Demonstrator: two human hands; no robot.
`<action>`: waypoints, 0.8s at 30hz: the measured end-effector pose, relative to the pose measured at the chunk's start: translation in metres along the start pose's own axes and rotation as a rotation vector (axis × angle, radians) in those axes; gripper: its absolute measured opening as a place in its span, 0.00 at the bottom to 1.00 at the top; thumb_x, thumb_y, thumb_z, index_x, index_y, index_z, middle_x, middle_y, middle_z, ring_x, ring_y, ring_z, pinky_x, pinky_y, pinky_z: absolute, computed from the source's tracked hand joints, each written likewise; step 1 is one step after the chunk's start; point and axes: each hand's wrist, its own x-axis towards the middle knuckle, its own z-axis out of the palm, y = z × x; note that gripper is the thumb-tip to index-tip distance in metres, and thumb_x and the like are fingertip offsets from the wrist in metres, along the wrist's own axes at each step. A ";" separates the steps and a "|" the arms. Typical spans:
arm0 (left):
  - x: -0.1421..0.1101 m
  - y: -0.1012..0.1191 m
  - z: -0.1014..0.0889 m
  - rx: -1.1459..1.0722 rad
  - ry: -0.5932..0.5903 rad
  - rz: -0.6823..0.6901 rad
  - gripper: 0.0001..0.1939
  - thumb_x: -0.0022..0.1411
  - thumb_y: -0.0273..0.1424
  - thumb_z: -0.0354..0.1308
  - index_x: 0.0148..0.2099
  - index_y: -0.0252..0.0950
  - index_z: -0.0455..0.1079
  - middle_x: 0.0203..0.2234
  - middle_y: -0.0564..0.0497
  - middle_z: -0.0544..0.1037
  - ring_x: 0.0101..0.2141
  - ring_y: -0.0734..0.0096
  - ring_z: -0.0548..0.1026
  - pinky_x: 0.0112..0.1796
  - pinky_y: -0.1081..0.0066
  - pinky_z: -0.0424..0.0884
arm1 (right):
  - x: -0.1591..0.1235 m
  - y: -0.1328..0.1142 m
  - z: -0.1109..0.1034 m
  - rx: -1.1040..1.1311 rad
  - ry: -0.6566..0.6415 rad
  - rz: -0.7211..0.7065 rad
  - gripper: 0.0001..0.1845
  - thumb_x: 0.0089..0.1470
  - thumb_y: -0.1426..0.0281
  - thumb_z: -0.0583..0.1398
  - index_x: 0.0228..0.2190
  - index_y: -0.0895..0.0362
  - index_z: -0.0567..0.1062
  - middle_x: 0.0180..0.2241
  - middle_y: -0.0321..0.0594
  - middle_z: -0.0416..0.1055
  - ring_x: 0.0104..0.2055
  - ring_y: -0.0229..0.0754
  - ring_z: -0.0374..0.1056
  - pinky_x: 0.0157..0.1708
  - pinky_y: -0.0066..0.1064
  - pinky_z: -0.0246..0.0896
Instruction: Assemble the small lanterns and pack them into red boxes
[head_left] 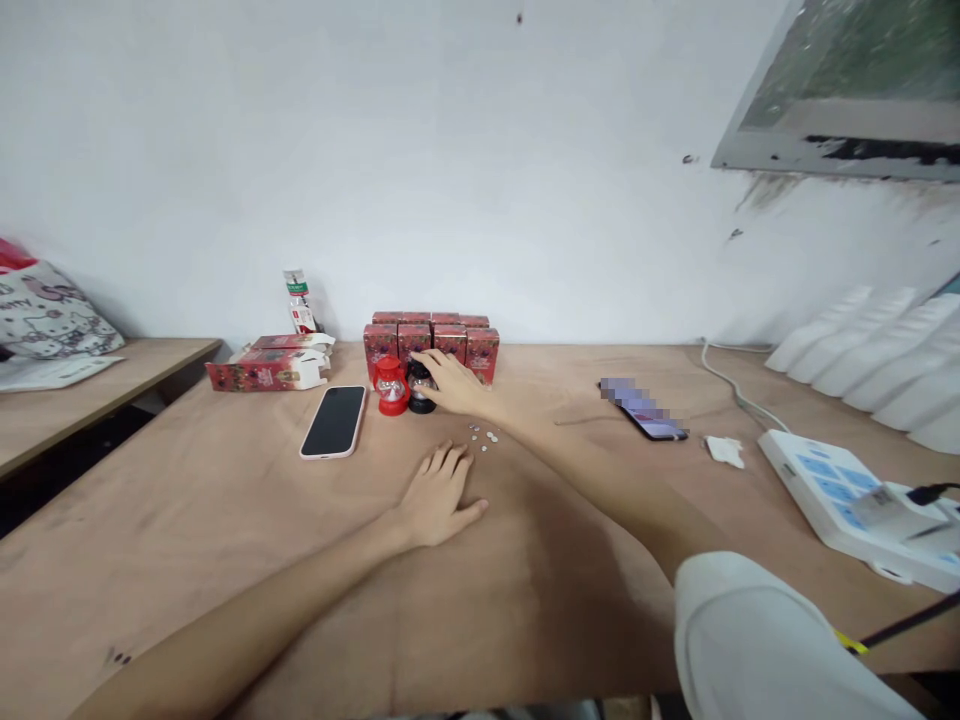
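Note:
My left hand (439, 497) lies flat on the wooden table (517, 580) with its fingers spread and nothing in them. My right hand (455, 385) reaches across to a small black lantern (420, 385), its thumb and fingers around the lantern's right side and top, hiding part of it. Close on the left of it stands a matching red lantern (391, 385), upright. Behind them are two rows of small red patterned boxes (381, 342). Between my hands lie several tiny round pieces (491, 437), too small to name surely.
A phone with a pink edge (334, 422) lies left of the lanterns. Flattened red boxes (266, 368) and a small bottle (299, 300) are behind it. Rightward are another phone (643, 410), a white scrap (724, 451), a power strip (832, 490) and its cable (731, 385).

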 end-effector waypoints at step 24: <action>0.012 -0.013 -0.019 -1.945 0.154 -0.521 0.12 0.61 0.33 0.50 0.42 0.31 0.70 0.33 0.43 0.79 0.34 0.62 0.78 0.41 0.64 0.71 | -0.157 -0.039 0.012 -0.195 0.471 -0.522 0.08 0.55 0.74 0.52 0.35 0.59 0.71 0.36 0.45 0.71 0.40 0.41 0.66 0.41 0.32 0.65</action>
